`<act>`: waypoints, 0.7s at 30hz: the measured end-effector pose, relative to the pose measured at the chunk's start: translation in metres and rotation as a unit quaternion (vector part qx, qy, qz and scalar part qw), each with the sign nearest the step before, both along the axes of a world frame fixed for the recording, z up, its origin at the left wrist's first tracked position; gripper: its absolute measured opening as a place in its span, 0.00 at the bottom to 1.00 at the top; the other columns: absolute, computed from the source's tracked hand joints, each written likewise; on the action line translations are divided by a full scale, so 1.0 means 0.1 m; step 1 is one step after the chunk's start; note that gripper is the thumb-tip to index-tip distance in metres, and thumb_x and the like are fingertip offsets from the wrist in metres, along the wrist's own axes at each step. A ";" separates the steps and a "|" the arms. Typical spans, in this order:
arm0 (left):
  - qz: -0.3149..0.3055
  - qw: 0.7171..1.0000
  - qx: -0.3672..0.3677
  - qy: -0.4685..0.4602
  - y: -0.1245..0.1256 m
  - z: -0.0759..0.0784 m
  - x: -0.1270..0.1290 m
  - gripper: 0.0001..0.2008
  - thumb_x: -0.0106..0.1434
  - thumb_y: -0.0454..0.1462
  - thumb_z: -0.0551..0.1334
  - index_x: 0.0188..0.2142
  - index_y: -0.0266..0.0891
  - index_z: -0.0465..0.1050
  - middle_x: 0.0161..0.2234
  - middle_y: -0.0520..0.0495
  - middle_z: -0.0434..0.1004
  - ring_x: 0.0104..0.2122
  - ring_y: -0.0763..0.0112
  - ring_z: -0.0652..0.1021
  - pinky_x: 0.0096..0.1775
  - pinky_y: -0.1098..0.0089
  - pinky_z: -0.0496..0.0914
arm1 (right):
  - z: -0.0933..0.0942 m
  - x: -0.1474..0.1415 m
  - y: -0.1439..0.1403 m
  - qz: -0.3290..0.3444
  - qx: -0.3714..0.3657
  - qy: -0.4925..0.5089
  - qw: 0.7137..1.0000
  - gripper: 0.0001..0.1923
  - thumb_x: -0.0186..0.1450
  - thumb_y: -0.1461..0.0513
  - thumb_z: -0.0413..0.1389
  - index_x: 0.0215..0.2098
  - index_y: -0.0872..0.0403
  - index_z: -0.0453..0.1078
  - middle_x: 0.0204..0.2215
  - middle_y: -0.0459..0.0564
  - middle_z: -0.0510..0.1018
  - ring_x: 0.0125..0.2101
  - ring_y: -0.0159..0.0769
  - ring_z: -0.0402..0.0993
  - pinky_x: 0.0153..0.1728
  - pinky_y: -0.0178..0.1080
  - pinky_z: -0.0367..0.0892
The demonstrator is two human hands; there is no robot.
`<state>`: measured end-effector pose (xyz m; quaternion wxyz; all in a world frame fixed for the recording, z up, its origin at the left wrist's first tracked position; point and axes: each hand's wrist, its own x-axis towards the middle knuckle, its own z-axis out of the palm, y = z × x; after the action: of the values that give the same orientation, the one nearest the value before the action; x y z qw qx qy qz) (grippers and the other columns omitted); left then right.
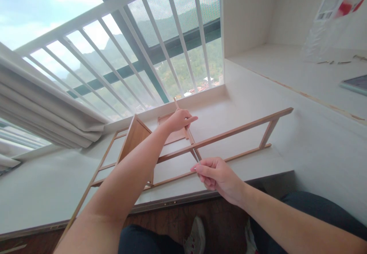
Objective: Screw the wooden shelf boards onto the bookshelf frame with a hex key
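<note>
A brown wooden frame (pixel 229 133) with rails and crosspieces lies across the white window ledge. My left hand (pixel 179 120) is closed around a narrow wooden bar (pixel 176 103) of it, the index finger stretched to the right. Lower down, near where that bar meets a long rail, my right hand (pixel 215 175) pinches a thin metal tool, seemingly a hex key (pixel 196 154). Its upper end touches or lies very near the wood; I cannot tell which. Left of these, a wooden panel (pixel 133 135) stands tilted up from the frame, partly hidden by my left forearm.
Barred windows (pixel 160 28) rise behind the ledge, with a grey curtain (pixel 51 105) at left. On the right shelf (pixel 286 61) lie several screws (pixel 344 62), a clear plastic bag (pixel 323 28) and a dark flat device (pixel 355 84). A shoe (pixel 195 235) rests on the dark floor.
</note>
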<state>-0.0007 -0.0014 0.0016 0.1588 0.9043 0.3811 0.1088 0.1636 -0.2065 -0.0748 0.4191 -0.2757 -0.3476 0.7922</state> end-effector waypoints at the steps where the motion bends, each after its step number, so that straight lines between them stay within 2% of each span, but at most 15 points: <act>1: 0.001 1.000 0.001 0.000 0.00 0.00 0.00 0.30 0.69 0.51 0.55 0.15 0.39 0.72 0.19 0.48 0.72 0.25 0.72 0.73 0.40 0.70 0.67 | -0.01 0.00 0.00 0.001 0.004 -0.002 1.000 0.18 0.58 0.51 0.68 0.34 0.59 0.78 0.18 0.41 0.68 0.16 0.20 0.53 0.17 0.30 0.42; 4: 0.000 1.000 0.002 0.001 0.00 0.00 0.00 0.30 0.68 0.51 0.55 0.15 0.39 0.72 0.18 0.48 0.72 0.25 0.72 0.73 0.40 0.70 0.67 | -0.01 0.00 -0.01 -0.002 0.050 -0.047 0.998 0.18 0.60 0.50 0.65 0.33 0.59 0.77 0.19 0.42 0.69 0.16 0.21 0.53 0.17 0.31 0.44; 7: -0.004 1.000 0.000 0.003 0.01 0.00 0.00 0.30 0.69 0.50 0.55 0.14 0.39 0.71 0.17 0.49 0.71 0.25 0.72 0.73 0.40 0.70 0.67 | 0.00 0.05 -0.02 -0.041 0.167 -0.152 0.973 0.16 0.64 0.52 0.61 0.30 0.57 0.75 0.21 0.43 0.70 0.20 0.25 0.59 0.21 0.32 0.53; 10: -0.005 1.000 0.002 0.004 0.02 0.00 0.00 0.30 0.69 0.50 0.55 0.14 0.39 0.71 0.18 0.49 0.72 0.26 0.72 0.73 0.40 0.71 0.67 | 0.02 0.11 -0.03 -0.107 0.306 -0.258 0.910 0.11 0.67 0.58 0.58 0.28 0.56 0.72 0.22 0.43 0.69 0.25 0.28 0.62 0.28 0.33 0.58; 14: -0.007 1.000 0.002 0.006 0.01 0.00 0.00 0.29 0.69 0.50 0.55 0.15 0.39 0.72 0.18 0.48 0.72 0.26 0.72 0.73 0.40 0.71 0.67 | 0.02 0.19 -0.02 -0.172 0.448 -0.324 0.815 0.10 0.68 0.62 0.54 0.28 0.54 0.67 0.22 0.42 0.67 0.25 0.29 0.60 0.28 0.33 0.58; 16: -0.005 1.000 0.001 0.004 0.01 0.00 0.00 0.29 0.69 0.50 0.55 0.15 0.39 0.72 0.19 0.49 0.72 0.26 0.72 0.73 0.40 0.71 0.67 | 0.02 0.21 0.00 -0.186 0.476 -0.333 0.793 0.10 0.70 0.62 0.53 0.30 0.53 0.67 0.24 0.43 0.68 0.25 0.30 0.61 0.29 0.34 0.58; 21: 0.003 1.000 0.000 0.000 0.03 -0.01 0.00 0.29 0.68 0.50 0.55 0.15 0.39 0.72 0.19 0.48 0.73 0.26 0.73 0.73 0.39 0.72 0.68 | 0.03 0.26 0.03 -0.210 0.500 -0.346 0.766 0.09 0.73 0.61 0.49 0.34 0.52 0.65 0.25 0.44 0.69 0.26 0.31 0.63 0.30 0.34 0.59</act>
<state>-0.0012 0.0011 0.0005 0.1588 0.9029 0.3842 0.1096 0.1901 -0.2037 -0.0721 0.5043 -0.3488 -0.7495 0.2495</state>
